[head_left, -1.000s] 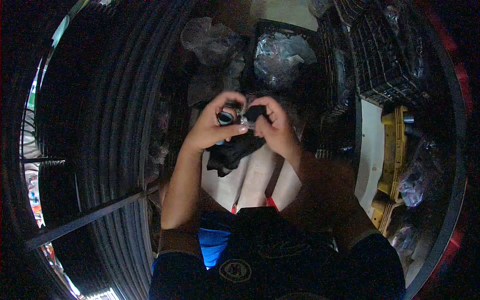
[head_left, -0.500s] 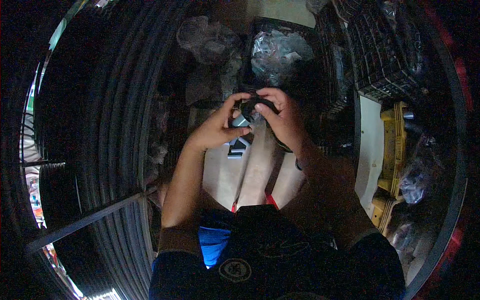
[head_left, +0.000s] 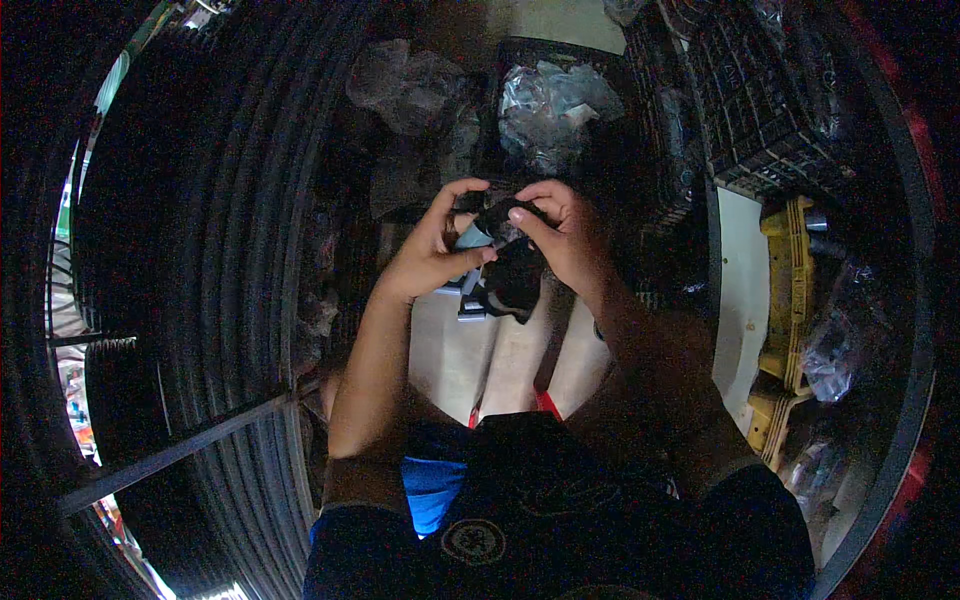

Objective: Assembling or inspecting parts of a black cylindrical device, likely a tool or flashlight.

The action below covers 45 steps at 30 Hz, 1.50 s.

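Observation:
My left hand (head_left: pixel 425 250) curls around a pale blue-grey cylinder (head_left: pixel 472 238), its thumb below and its index finger reaching over the top. Close beside it, my right hand (head_left: pixel 560 230) pinches a black curved piece (head_left: pixel 497 215) between thumb and fingers, right against the cylinder. The low light hides the exact kind of both parts. Beneath the hands shows a dark, irregular shape (head_left: pixel 515 285); whether it joins the black piece I cannot tell. Several short grey tubes (head_left: pixel 471 311) lie under the left hand, partly covered.
Beyond my hands, a dark crate holds clear plastic bags (head_left: pixel 555 105). Black crates (head_left: pixel 750 110) are stacked at the far right, with yellow crates (head_left: pixel 787 300) nearer. A tall stack of dark ribbed edges (head_left: pixel 240 200) and a metal bar (head_left: pixel 180 455) line the left.
The black piece has tilted and shifted between my hands, and its curved outline shows less. A dark shape now covers part of the pale surface and the tubes below.

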Each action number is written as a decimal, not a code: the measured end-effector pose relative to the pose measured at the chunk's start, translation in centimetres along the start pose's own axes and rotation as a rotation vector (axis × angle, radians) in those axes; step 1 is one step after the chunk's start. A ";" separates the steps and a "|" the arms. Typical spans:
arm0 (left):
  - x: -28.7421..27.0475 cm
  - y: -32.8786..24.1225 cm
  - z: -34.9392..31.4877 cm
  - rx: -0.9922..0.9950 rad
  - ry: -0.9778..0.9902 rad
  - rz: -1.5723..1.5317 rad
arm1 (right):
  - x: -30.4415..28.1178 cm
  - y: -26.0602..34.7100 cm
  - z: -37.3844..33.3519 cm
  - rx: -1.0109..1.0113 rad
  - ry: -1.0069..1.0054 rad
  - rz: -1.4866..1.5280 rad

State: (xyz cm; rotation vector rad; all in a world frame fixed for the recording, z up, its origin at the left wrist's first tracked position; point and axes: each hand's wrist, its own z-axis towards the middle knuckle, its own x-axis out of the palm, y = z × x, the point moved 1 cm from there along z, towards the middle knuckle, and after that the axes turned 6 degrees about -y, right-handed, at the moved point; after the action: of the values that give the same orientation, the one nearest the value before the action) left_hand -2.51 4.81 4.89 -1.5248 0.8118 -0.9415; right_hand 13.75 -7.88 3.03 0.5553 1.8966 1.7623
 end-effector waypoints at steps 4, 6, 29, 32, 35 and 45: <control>-0.1 0.3 0.1 0.009 -0.020 0.007 | 0.2 0.8 -0.4 -0.079 0.069 0.014; -0.1 0.2 0.1 0.041 -0.027 0.020 | 0.1 1.2 -0.5 -0.119 0.155 0.002; 0.5 0.3 -0.8 -0.038 0.131 0.103 | 0.2 0.0 -0.2 -0.028 0.388 0.079; 0.7 0.9 -0.9 0.000 0.128 0.176 | 0.3 -0.8 -0.3 0.084 0.333 -0.024; 0.4 1.3 -0.6 0.039 0.092 0.245 | 0.7 -1.5 -0.1 -0.091 0.307 -0.071; -0.3 -0.1 -0.9 0.080 -0.008 0.266 | 1.1 -1.2 -1.0 -0.111 0.508 -0.060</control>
State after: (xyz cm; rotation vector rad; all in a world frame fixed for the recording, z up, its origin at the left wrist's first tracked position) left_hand -3.49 4.68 4.97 -1.3135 0.9339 -0.7615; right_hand 12.32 -8.19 1.76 0.0014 2.0881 2.0947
